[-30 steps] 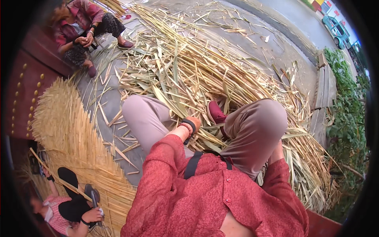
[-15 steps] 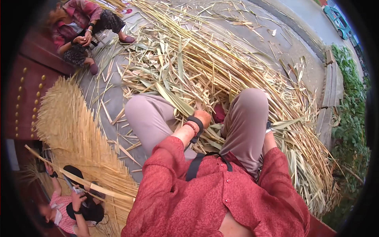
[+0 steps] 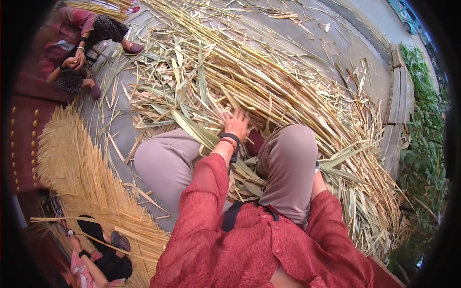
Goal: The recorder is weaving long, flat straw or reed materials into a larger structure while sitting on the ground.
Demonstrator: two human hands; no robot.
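Note:
My left hand (image 3: 236, 124) reaches between my knees with its fingers spread over the loose dry husks and leaves (image 3: 165, 98). Nothing shows in its grasp; a dark band and a beaded bracelet circle the wrist. Beside it a broad pale-green leaf (image 3: 194, 128) lies aslant near my left knee. Long straw-coloured stalks (image 3: 269, 86) lie in a thick bundle just beyond. On the outer side of my right knee, my right forearm (image 3: 319, 184) goes down behind the leg, which hides that hand's fingers. More leaves (image 3: 343, 163) lie close to it.
A large woven mat of split stalks (image 3: 86, 168) stretches along my left. One person (image 3: 72, 48) sits at the far left, another (image 3: 93, 269) at the near left by the mat. A stone kerb (image 3: 397, 101) and green plants (image 3: 422, 125) edge the right side.
My left hand has moved forward from between the knees, and its fingers have spread. The view has shifted a little. The near-left person's arms have moved; my right hand stays hidden.

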